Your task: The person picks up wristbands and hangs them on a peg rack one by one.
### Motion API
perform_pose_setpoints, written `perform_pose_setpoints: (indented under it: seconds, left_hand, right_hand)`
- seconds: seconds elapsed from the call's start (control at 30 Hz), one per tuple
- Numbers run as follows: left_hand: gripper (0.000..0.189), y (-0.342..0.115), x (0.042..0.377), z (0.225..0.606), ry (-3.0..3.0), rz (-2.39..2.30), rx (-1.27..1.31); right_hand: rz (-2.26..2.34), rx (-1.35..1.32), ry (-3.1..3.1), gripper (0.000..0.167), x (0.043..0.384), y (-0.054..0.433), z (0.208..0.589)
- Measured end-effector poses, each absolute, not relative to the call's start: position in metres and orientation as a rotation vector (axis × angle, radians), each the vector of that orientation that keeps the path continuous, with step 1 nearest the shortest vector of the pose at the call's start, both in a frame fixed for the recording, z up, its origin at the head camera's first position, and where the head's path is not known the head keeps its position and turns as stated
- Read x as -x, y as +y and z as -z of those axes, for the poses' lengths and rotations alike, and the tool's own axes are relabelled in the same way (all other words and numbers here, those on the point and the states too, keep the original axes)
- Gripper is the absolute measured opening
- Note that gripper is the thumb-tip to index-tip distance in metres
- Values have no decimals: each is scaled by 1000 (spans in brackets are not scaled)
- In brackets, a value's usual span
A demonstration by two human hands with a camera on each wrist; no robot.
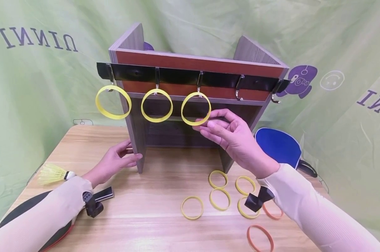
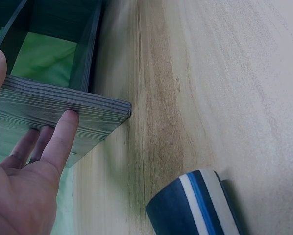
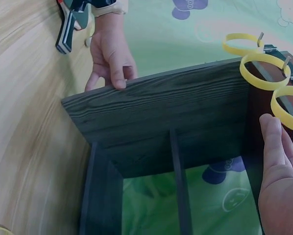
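Note:
A yellow ring [image 1: 185, 119] hangs from the middle hook of a black hook rail [image 1: 177, 75]. My right hand [image 1: 237, 140] is at its lower right edge, with fingers extended behind the ring and the thumb apart from it. Two more yellow rings, a left one [image 1: 99, 110] and a middle one [image 1: 144, 115], hang from the hooks to the left. My left hand [image 1: 112, 162] holds the side panel [image 2: 58, 105] of a grey wooden shelf [image 1: 134, 122], thumb on one side and fingers against the outer face. Two hooks on the right carry nothing.
Several yellow rings [image 1: 192, 218] and orange rings [image 1: 249, 239] lie on the wooden table [image 1: 139, 224]. A blue paddle [image 1: 278, 145] stands at the right. On the left are a shuttlecock [image 1: 52, 174] and a black paddle [image 1: 23, 206]. Green printed fabric [image 1: 190, 21] surrounds the table.

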State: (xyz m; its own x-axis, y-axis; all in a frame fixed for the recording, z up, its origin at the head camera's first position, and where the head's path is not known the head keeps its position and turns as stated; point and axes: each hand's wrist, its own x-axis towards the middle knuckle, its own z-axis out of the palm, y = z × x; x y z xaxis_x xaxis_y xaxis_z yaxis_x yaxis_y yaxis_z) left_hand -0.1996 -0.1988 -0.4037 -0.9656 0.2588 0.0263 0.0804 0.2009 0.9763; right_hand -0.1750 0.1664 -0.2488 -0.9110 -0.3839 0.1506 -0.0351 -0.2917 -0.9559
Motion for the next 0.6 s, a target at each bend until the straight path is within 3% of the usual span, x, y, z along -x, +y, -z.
perform_pose_setpoints:
  seconds: [0.27,0.6]
  left_hand:
    - [79,-199,199,402,2318,-1866,-309]
    - [78,-198,201,404,2308,-1877,-306]
  right_hand:
    - [2153,514,1786,19,177,171,280]
    - [1657,534,2122,30,178,174,356]
